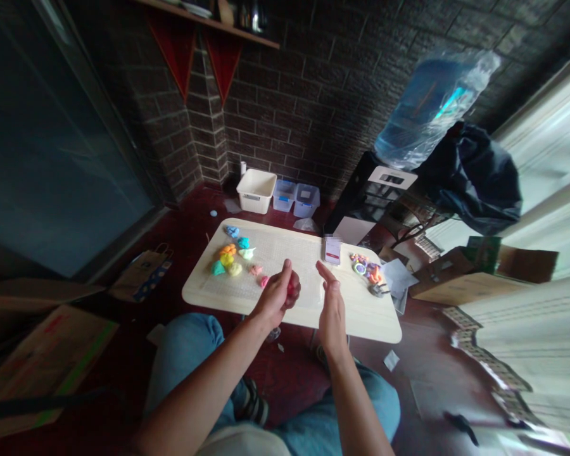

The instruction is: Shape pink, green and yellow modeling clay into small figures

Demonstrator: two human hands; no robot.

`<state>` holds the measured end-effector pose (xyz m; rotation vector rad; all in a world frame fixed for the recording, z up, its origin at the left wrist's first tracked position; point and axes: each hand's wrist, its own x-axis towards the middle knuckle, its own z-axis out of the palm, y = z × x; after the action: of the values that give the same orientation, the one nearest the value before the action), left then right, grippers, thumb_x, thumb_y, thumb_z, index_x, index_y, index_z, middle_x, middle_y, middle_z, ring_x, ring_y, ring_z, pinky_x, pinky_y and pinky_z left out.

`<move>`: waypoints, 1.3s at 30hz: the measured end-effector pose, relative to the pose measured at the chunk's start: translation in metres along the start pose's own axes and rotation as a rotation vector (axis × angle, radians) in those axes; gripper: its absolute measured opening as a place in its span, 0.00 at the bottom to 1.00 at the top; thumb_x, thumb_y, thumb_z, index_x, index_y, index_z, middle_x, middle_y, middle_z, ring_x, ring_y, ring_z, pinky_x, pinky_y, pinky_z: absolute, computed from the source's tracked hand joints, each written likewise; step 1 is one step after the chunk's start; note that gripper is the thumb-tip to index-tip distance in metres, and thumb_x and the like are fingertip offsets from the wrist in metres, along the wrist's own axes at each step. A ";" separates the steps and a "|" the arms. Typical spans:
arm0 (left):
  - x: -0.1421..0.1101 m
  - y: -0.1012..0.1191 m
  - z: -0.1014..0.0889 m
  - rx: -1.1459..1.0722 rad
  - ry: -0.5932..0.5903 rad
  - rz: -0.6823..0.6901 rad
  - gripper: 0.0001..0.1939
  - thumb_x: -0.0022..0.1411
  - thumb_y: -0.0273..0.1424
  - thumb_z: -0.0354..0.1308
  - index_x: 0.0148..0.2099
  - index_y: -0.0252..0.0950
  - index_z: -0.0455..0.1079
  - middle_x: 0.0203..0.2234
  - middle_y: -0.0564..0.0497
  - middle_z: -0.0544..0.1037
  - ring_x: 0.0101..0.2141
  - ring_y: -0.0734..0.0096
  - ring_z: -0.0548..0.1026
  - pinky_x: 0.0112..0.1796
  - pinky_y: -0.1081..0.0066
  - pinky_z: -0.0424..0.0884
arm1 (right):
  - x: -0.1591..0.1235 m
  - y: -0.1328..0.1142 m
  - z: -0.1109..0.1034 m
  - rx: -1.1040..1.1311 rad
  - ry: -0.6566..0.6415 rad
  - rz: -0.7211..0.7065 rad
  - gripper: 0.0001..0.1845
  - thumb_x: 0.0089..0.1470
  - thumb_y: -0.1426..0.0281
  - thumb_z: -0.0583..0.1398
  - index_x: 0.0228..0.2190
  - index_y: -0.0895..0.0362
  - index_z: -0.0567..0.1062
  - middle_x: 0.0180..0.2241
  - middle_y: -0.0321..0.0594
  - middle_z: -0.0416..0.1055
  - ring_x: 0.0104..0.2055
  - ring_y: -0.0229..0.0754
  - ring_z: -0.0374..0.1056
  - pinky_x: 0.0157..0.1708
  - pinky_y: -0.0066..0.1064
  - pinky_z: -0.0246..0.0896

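Over the near part of the low table [361, 310], my left hand [278, 294] has its fingers curled and its thumb up; what it holds, if anything, is hidden. My right hand [332, 310] is held edge-down beside it, fingers stretched out, and the two hands are apart. Pink clay lumps [265, 281] lie just left of my left hand. Farther left are orange clay [228, 249], yellow clay [227, 259], green clay [217, 268], pale mint clay [247, 253] and blue clay [232, 231] on a clear gridded mat [285, 250].
A phone [332, 250] stands at the table's far edge. Right of it lie small colourful pieces [360, 259] and a grey clay-like piece [377, 289]. Beyond the table are a white bin [256, 190], blue bins [306, 201] and a water dispenser [365, 196]. Cardboard boxes [475, 282] stand at right.
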<state>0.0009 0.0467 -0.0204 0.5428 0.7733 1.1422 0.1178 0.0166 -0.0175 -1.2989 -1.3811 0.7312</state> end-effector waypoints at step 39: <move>-0.043 0.007 0.030 -0.591 -0.052 0.058 0.26 0.71 0.42 0.40 0.66 0.39 0.59 0.61 0.50 0.67 0.65 0.66 0.57 0.62 0.68 0.54 | 0.015 -0.062 0.035 -0.140 -0.376 -0.090 0.33 0.67 0.53 0.37 0.67 0.54 0.48 0.70 0.40 0.37 0.71 0.44 0.32 0.68 0.48 0.31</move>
<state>0.0111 0.0086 0.0151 0.0975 0.3454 1.3323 0.0676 0.0244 0.0348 -1.2376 -1.8079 0.8593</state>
